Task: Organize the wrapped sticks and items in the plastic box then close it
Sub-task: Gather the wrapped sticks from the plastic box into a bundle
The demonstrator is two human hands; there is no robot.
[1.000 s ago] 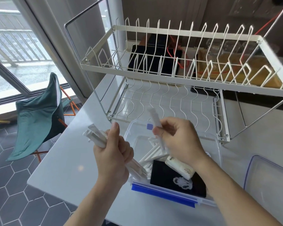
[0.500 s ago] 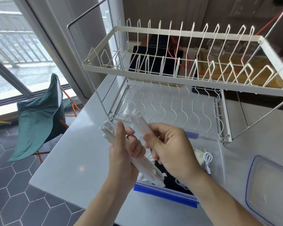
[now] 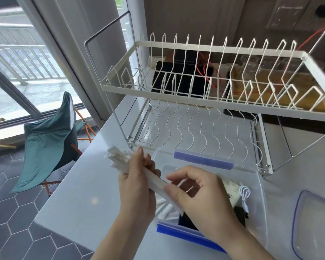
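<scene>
A bundle of white wrapped sticks (image 3: pixel 120 160) slants across my left hand (image 3: pixel 137 186), which is closed around its middle above the left end of the clear plastic box (image 3: pixel 255 177). My right hand (image 3: pixel 197 196) hovers over the box with its fingertips at the bundle's lower end; whether they pinch it is hard to tell. More wrapped sticks (image 3: pixel 163 209) lie loose inside the box, beside a black packet (image 3: pixel 186 221), a white sachet (image 3: pixel 231 190) and a coiled white cable (image 3: pixel 245 194). The box has blue clips (image 3: pixel 203 159) on its near and far edges.
The clear lid (image 3: pixel 315 222) with a blue rim lies on the white counter (image 3: pixel 79 196) at the right. A white two-tier dish rack (image 3: pixel 204 102) stands just behind the box. A green folding chair (image 3: pixel 49 139) sits on the tiled floor past the counter's left edge.
My right hand has brought the single stick it held down and into the bundle in my left hand. Both hands have dropped lower over the box.
</scene>
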